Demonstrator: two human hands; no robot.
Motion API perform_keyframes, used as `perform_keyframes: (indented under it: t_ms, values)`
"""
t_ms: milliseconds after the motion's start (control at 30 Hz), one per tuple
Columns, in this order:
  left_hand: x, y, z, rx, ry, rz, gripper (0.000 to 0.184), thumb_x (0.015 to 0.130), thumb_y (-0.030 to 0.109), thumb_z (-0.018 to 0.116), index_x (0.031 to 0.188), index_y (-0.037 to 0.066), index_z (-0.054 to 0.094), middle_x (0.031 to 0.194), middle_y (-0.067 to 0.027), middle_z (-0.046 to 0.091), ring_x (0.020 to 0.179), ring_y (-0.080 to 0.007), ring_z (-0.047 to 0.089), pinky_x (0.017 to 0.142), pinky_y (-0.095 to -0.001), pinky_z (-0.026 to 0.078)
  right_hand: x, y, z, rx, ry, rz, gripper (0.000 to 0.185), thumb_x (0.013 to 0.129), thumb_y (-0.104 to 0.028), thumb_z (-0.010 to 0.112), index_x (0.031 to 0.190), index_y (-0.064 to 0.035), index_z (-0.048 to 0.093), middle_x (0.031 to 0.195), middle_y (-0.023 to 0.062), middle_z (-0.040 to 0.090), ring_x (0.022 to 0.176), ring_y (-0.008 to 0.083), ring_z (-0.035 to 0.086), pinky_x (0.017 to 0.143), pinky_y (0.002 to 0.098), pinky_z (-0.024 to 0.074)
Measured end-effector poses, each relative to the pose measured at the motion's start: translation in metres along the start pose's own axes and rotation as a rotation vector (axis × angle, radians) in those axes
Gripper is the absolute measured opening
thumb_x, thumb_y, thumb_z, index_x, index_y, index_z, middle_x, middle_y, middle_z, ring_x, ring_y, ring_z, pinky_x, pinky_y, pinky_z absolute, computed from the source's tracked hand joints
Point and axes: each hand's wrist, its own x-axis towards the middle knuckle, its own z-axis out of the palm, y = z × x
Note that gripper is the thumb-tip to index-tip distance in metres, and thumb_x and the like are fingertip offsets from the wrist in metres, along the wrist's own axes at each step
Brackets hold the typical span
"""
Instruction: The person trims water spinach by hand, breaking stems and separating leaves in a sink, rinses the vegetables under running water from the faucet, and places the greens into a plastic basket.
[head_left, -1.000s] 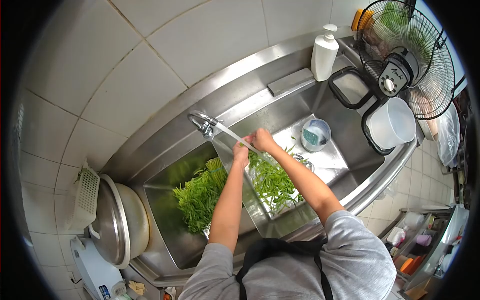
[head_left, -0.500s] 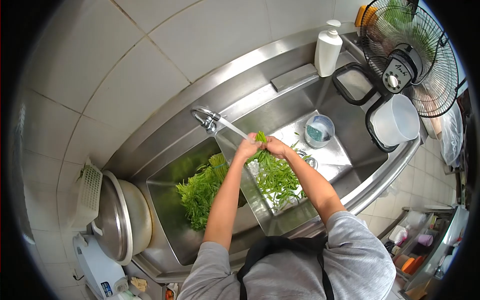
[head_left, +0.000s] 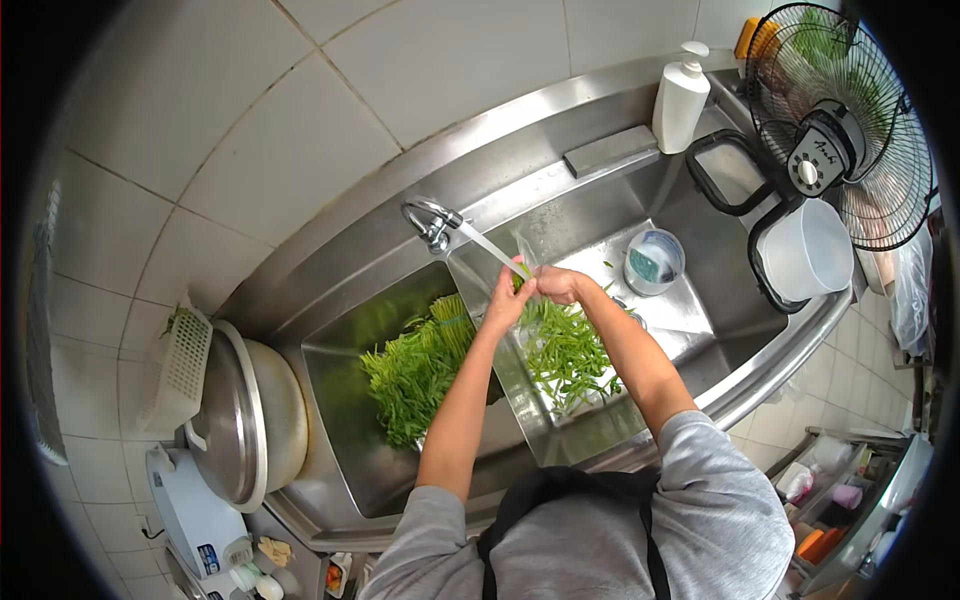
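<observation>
Both my hands are together over the right sink basin, under the stream from the faucet (head_left: 432, 222). My left hand (head_left: 507, 300) is wrapped round a bunch of green stems (head_left: 520, 275), whose ends show at the top. Touching the same bunch, my right hand (head_left: 558, 285) has its fingers curled round it. Leafy greens (head_left: 570, 355) hang or lie below my hands in the right basin; where the held bunch ends among them I cannot tell. More greens (head_left: 415, 375) lie in a pile in the left basin, some stems tied with a band.
A round clear container (head_left: 654, 262) sits in the right basin. Behind it stand a white pump bottle (head_left: 682, 105) and a fan (head_left: 830, 130). Black-handled baskets (head_left: 730, 170) and a white tub (head_left: 808, 250) are at right, a large lidded pot (head_left: 265, 420) at left.
The view has shifted slightly, moving the scene rightward. The stems stood up clearly above my hands half a second ago; now they sit lower, in the water stream.
</observation>
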Motion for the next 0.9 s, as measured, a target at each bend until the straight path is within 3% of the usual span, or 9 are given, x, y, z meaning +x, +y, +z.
perform_keyframes:
  t_ms: [167, 200, 333, 433, 533, 567, 700, 733, 900]
  values:
    - [0.018, 0.000, 0.027, -0.549, 0.216, -0.110, 0.023, 0.087, 0.013, 0.050, 0.106, 0.004, 0.042, 0.099, -0.0088, 0.056, 0.094, -0.0174, 0.050, 0.083, -0.0288, 0.039, -0.020, -0.029, 0.023, 0.050, 0.295, -0.047, 0.046, 0.076, -0.020, 0.061, 0.116, -0.0004, 0.050, 0.094, 0.0150, 0.056, 0.074, 0.0138, 0.053, 0.051, 0.0287, 0.0423]
    - [0.019, 0.000, 0.034, -0.651, 0.331, -0.168, 0.021, 0.086, 0.013, 0.052, 0.102, 0.004, 0.042, 0.103, -0.0082, 0.054, 0.094, -0.0145, 0.049, 0.082, -0.0268, 0.038, -0.019, -0.040, 0.023, -0.240, 0.390, 0.175, 0.054, 0.070, -0.029, 0.068, 0.116, -0.0052, 0.052, 0.106, 0.0166, 0.056, 0.093, 0.0196, 0.056, 0.074, 0.0350, 0.0454]
    - [0.012, -0.007, 0.056, -0.455, 0.506, -0.271, 0.024, 0.086, 0.013, 0.050, 0.106, 0.005, 0.041, 0.099, -0.0119, 0.055, 0.089, -0.0186, 0.051, 0.076, -0.0315, 0.041, -0.005, -0.043, 0.025, -0.615, 0.770, -0.142, 0.046, 0.071, -0.026, 0.062, 0.112, -0.0058, 0.056, 0.105, 0.0180, 0.058, 0.098, 0.0338, 0.055, 0.086, 0.0383, 0.0429]
    - [0.015, -0.006, 0.057, 0.009, 0.133, -0.242, 0.035, 0.085, 0.018, 0.049, 0.114, 0.002, 0.038, 0.101, -0.0196, 0.054, 0.096, -0.0314, 0.052, 0.083, -0.0395, 0.039, 0.019, -0.078, 0.020, -0.571, 0.648, -0.344, 0.044, 0.072, -0.022, 0.058, 0.113, -0.0050, 0.054, 0.099, 0.0189, 0.060, 0.094, 0.0311, 0.058, 0.085, 0.0355, 0.0436]
    - [0.048, -0.065, 0.080, 0.094, -0.138, 0.266, 0.047, 0.084, 0.013, 0.046, 0.125, 0.001, 0.026, 0.112, -0.0270, 0.049, 0.106, -0.0379, 0.048, 0.089, -0.0401, 0.037, 0.052, -0.114, 0.027, -0.531, 0.496, -0.429, 0.042, 0.077, -0.022, 0.055, 0.111, 0.0028, 0.053, 0.100, 0.0218, 0.059, 0.092, 0.0270, 0.059, 0.081, 0.0311, 0.0435]
    - [0.038, -0.043, 0.072, 0.187, -0.265, 0.030, 0.048, 0.084, 0.011, 0.044, 0.127, 0.001, 0.024, 0.110, -0.0268, 0.050, 0.106, -0.0364, 0.048, 0.090, -0.0398, 0.036, 0.047, -0.133, 0.034, -0.544, 0.363, -0.244, 0.036, 0.078, -0.020, 0.054, 0.105, 0.0048, 0.056, 0.094, 0.0174, 0.062, 0.086, 0.0227, 0.059, 0.080, 0.0320, 0.0434]
    - [0.007, 0.009, 0.043, 0.197, -0.294, -0.014, 0.030, 0.086, 0.009, 0.044, 0.114, 0.005, 0.034, 0.093, -0.0266, 0.053, 0.090, -0.0374, 0.053, 0.076, -0.0432, 0.039, 0.078, -0.160, 0.038, 0.049, 0.341, -0.400, 0.017, 0.081, -0.010, 0.052, 0.082, 0.0052, 0.058, 0.068, 0.0103, 0.058, 0.052, 0.0167, 0.055, 0.047, 0.0301, 0.0479]
    - [-0.006, 0.040, 0.020, 0.202, -0.300, -0.053, 0.031, 0.087, 0.011, 0.044, 0.116, 0.006, 0.034, 0.100, -0.0257, 0.052, 0.096, -0.0366, 0.051, 0.080, -0.0429, 0.039, 0.098, -0.164, 0.030, 0.027, 0.317, -0.423, 0.029, 0.084, -0.018, 0.034, 0.082, 0.0027, 0.054, 0.069, 0.0144, 0.057, 0.058, 0.0276, 0.058, 0.065, 0.0396, 0.0540]
    - [-0.045, 0.072, -0.052, 0.002, 0.118, 0.074, 0.019, 0.088, 0.012, 0.044, 0.104, 0.006, 0.037, 0.090, -0.0169, 0.052, 0.087, -0.0235, 0.052, 0.082, -0.0354, 0.039, 0.043, -0.152, 0.060, 0.170, 0.167, -0.538, 0.040, 0.085, -0.020, 0.053, 0.117, 0.0029, 0.046, 0.092, 0.0136, 0.060, 0.083, 0.0198, 0.059, 0.070, 0.0315, 0.0498]
